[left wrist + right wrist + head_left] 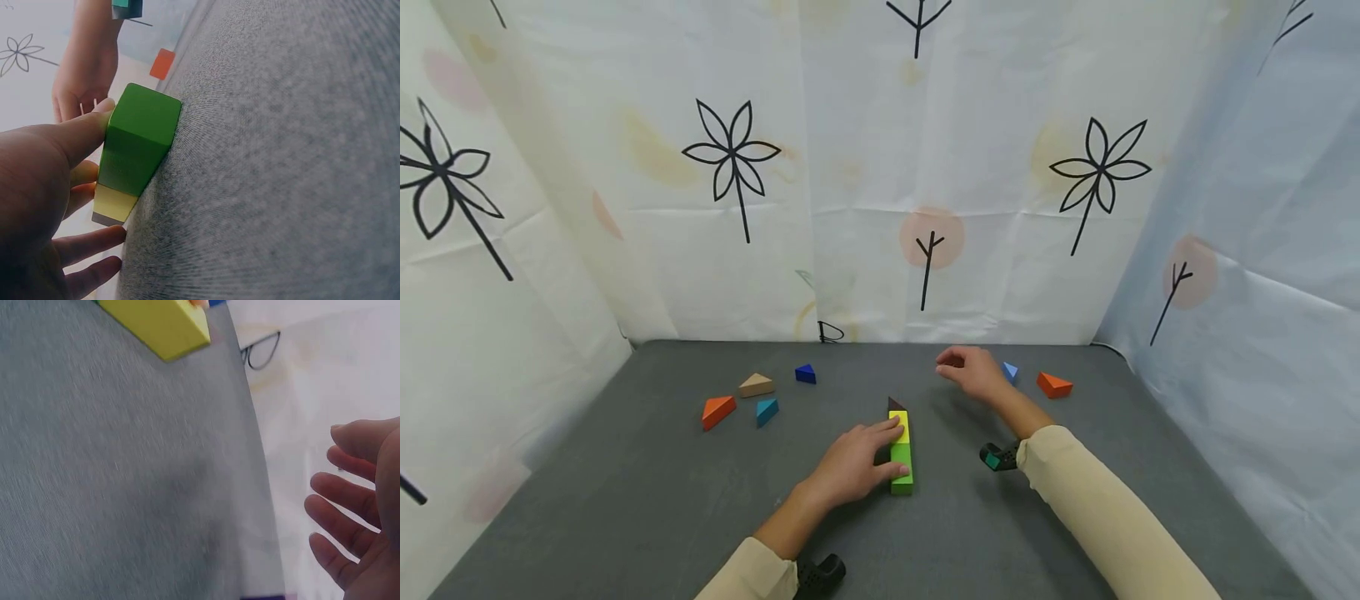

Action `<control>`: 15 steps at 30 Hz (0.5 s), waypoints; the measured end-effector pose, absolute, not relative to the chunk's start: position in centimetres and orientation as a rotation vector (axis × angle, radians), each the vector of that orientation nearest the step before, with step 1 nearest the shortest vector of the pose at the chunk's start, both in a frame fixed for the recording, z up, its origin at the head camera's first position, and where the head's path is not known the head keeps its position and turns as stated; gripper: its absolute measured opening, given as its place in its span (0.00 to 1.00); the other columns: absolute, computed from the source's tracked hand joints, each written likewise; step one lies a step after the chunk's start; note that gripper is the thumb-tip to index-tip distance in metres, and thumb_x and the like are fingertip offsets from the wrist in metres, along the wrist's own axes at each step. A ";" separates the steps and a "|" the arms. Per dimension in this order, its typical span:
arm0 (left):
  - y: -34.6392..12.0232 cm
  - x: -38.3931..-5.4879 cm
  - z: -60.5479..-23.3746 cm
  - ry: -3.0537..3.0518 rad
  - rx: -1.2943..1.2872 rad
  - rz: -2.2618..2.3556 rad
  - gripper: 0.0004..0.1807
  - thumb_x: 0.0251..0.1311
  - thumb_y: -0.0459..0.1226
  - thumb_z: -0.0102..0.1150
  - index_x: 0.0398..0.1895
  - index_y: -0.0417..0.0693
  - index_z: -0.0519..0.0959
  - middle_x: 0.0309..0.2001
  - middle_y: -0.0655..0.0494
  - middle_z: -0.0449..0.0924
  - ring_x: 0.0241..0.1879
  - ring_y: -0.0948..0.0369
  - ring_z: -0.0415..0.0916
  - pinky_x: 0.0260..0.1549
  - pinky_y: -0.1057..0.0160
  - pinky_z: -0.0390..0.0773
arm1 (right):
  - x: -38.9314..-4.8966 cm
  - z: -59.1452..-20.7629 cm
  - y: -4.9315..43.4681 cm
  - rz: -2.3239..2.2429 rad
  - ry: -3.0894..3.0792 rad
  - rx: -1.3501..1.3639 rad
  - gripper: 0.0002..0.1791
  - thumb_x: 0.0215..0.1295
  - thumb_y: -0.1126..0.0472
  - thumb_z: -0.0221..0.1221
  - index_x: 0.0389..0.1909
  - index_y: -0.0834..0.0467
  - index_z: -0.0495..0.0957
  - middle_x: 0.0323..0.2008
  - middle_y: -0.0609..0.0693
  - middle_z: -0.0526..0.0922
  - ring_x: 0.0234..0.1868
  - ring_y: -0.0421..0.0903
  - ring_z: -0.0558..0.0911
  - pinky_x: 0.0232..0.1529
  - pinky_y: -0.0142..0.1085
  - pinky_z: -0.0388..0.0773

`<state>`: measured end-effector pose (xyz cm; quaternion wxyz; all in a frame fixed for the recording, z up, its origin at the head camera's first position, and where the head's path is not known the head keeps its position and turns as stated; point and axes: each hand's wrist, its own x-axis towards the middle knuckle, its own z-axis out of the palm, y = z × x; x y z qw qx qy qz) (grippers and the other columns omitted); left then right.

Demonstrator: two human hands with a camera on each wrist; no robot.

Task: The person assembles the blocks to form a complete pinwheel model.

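Note:
A green block and a yellow block lie end to end in the middle of the table, with a dark brown triangular block at the far end. My left hand touches this row from the left, its thumb over the green block and fingers at the yellow one. The left wrist view shows those fingers spread and fairly straight. My right hand hovers above the table, right of the row, fingers loosely bent around nothing. Beside it lies a light blue triangular block, partly hidden.
On the left are an orange-red triangular block, a tan one, a teal one and a dark blue one. Another orange-red block lies far right. Patterned white cloth walls border the grey table.

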<state>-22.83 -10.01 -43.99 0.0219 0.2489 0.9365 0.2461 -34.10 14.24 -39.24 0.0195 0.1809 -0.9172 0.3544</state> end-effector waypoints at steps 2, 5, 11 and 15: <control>-10.0 -22.8 -44.0 2.900 0.774 0.765 0.35 0.63 0.57 0.58 0.70 0.54 0.69 0.71 0.61 0.62 0.65 0.50 0.64 0.60 0.43 0.63 | -34.3 -39.3 14.8 1.093 -2.833 0.547 0.15 0.69 0.58 0.59 0.51 0.63 0.80 0.45 0.54 0.82 0.47 0.54 0.79 0.45 0.48 0.77; -10.0 -22.8 -44.0 2.895 0.771 0.761 0.35 0.63 0.57 0.57 0.70 0.55 0.68 0.71 0.62 0.61 0.66 0.50 0.64 0.61 0.43 0.63 | -34.6 -39.6 15.8 1.077 -2.819 0.524 0.15 0.69 0.59 0.59 0.52 0.63 0.80 0.46 0.56 0.82 0.47 0.55 0.79 0.44 0.48 0.77; -10.0 -22.9 -44.0 2.895 0.756 0.738 0.35 0.63 0.58 0.57 0.70 0.56 0.68 0.72 0.63 0.61 0.66 0.50 0.63 0.61 0.43 0.63 | -34.7 -40.4 17.4 1.080 -2.792 0.454 0.16 0.70 0.61 0.58 0.54 0.65 0.77 0.51 0.62 0.79 0.49 0.58 0.78 0.40 0.48 0.78; -9.9 -22.9 -44.0 2.898 0.761 0.736 0.35 0.63 0.57 0.58 0.70 0.55 0.68 0.72 0.63 0.61 0.66 0.50 0.63 0.60 0.43 0.63 | -34.8 -40.9 18.2 1.076 -2.785 0.355 0.17 0.70 0.62 0.58 0.55 0.66 0.76 0.52 0.65 0.77 0.50 0.60 0.76 0.46 0.52 0.75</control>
